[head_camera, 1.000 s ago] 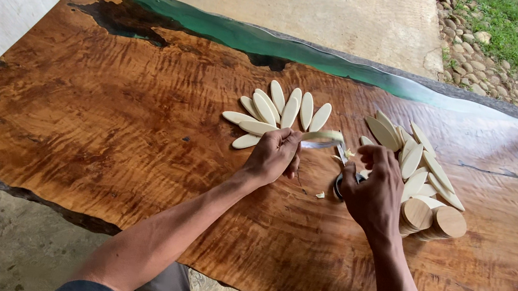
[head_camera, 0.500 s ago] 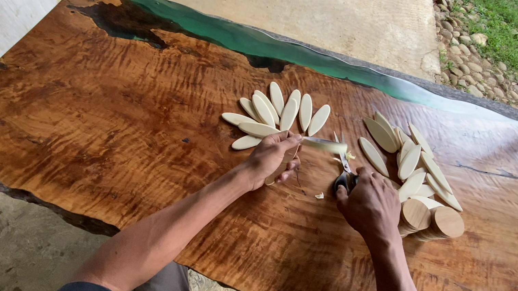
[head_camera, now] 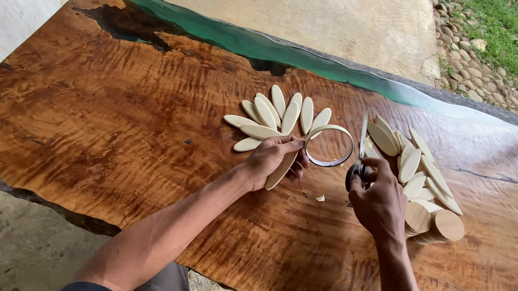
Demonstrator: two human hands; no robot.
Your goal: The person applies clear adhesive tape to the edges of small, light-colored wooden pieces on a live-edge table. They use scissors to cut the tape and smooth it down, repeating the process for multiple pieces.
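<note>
- the left hand (head_camera: 274, 160) is clenched on two things at once: a pale oval wooden piece (head_camera: 281, 170) lying under the fingers, and the near edge of a thin pale strip ring (head_camera: 329, 145)
- the strip ring curls into a round loop that lies over the table just right of the left hand, between the two hands
- the right hand (head_camera: 380, 203) grasps the dark handles of a pair of scissors (head_camera: 360, 156), blades pointing away from the person, just beside the right side of the ring; whether the blades touch the strip cannot be told
- a fan of pale oval pieces (head_camera: 280, 118) lies spread like petals just beyond the left hand, touching one another
- a second heap of oval pieces (head_camera: 418, 167) lies to the right of the scissors, overlapping loosely
- a short stack of round wooden discs (head_camera: 438, 226) sits on its side just right of the right hand
- a small pale offcut (head_camera: 320, 197) lies on the wood between the wrists
- all of it rests on a glossy wooden slab table (head_camera: 101, 134) with wavy grain and a green resin band (head_camera: 235, 36) along the far edge
- beyond the table lie a concrete floor (head_camera: 308, 8) and a strip of stones and grass (head_camera: 517, 48)
</note>
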